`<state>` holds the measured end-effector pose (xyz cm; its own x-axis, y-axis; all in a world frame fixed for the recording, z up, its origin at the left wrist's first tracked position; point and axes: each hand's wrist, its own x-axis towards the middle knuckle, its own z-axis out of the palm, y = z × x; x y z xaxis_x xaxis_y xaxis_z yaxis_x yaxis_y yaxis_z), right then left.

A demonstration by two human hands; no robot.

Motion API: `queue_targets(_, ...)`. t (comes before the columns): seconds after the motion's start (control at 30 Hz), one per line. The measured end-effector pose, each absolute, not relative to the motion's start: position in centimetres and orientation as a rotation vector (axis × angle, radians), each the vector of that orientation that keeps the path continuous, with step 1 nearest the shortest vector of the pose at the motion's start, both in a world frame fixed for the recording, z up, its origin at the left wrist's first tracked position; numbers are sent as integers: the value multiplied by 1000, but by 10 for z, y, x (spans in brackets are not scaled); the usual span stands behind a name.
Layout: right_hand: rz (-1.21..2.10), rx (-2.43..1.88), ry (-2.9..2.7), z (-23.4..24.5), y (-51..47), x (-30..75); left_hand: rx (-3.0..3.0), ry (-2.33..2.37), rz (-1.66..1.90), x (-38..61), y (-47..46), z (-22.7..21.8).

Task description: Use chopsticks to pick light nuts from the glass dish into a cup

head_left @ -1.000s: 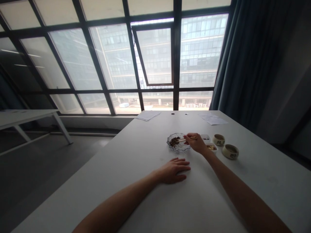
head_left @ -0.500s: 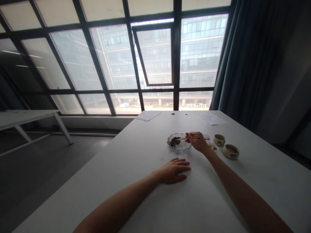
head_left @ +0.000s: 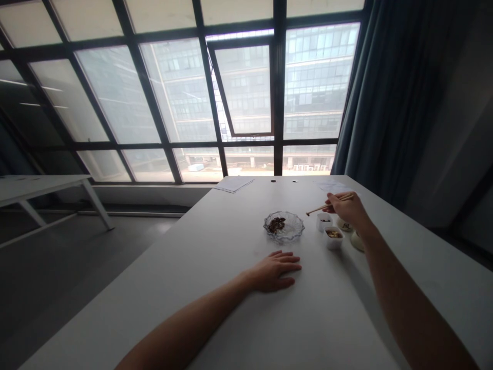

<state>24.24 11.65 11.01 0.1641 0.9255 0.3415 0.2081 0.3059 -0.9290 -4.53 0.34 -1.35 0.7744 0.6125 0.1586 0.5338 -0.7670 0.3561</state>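
Observation:
My right hand (head_left: 346, 209) is shut on a pair of wooden chopsticks (head_left: 321, 206), holding them above the white table, with their tips pointing left toward a ribbed glass dish (head_left: 284, 236). The tips touch nothing. A small heap of dark food (head_left: 276, 224) lies in the dish. Below my hand stand two small white square cups (head_left: 324, 222) (head_left: 333, 238), the nearer one holding pale food. My hand partly hides two ceramic bowls (head_left: 344, 226) (head_left: 357, 242). My left hand (head_left: 271, 271) rests flat on the table, near the dish, holding nothing.
Loose papers (head_left: 233, 184) (head_left: 335, 187) lie at the far end of the white table (head_left: 215, 288). Beyond it is a tall window (head_left: 246, 92), with a dark curtain (head_left: 385, 92) to the right. Another white table (head_left: 38, 184) stands at the left.
My right hand has moved right and away from the glass dish, carrying the chopsticks over the white cups. My left hand has not moved.

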Motion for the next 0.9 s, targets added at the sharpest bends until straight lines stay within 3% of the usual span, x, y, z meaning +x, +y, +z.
queue_targets(0.2, 416, -1402, -1389, 113, 121, 270, 2678, 904, 376, -44, 3, -13)
queue_targets(0.7, 285, -1479, -1488, 110, 121, 268, 2676, 900, 387, -46, 3, -12)
queue_targets(0.9, 592, -1200, -1472, 109, 114, 245, 2678, 900, 379, -46, 2, -12)
